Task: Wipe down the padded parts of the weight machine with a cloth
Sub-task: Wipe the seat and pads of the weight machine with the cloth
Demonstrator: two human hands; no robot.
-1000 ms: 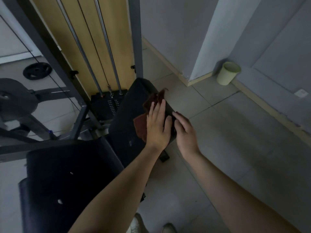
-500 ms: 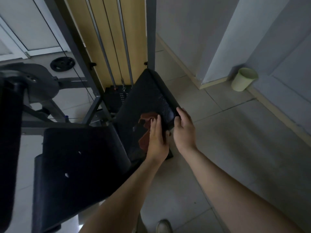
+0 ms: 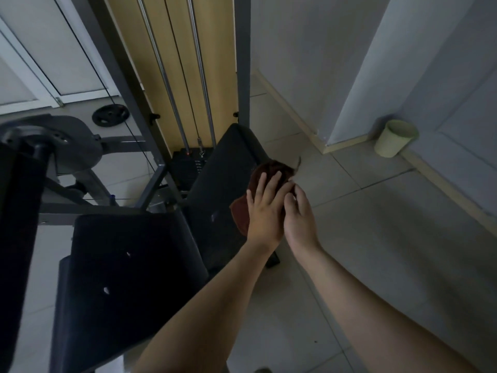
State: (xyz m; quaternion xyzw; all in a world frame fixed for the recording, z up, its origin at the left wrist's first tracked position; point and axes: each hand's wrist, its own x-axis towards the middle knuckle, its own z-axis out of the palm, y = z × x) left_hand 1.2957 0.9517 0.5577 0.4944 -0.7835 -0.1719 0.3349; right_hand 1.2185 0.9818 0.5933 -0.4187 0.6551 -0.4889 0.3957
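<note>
A dark red cloth lies on the right edge of the machine's black tilted back pad. My left hand presses flat on the cloth, fingers spread. My right hand sits right beside it, curled over the pad's right edge and touching the cloth's edge. A second black padded seat lies lower left, with small pale specks on it.
Grey steel frame uprights, guide rods and a black weight stack stand behind the pad. A weight plate lies on the floor at the left. A pale green bin stands by the right wall. Tiled floor stretches to the right.
My left hand slid the cloth up and to the right along the pad's edge. My right hand stayed at the pad's edge.
</note>
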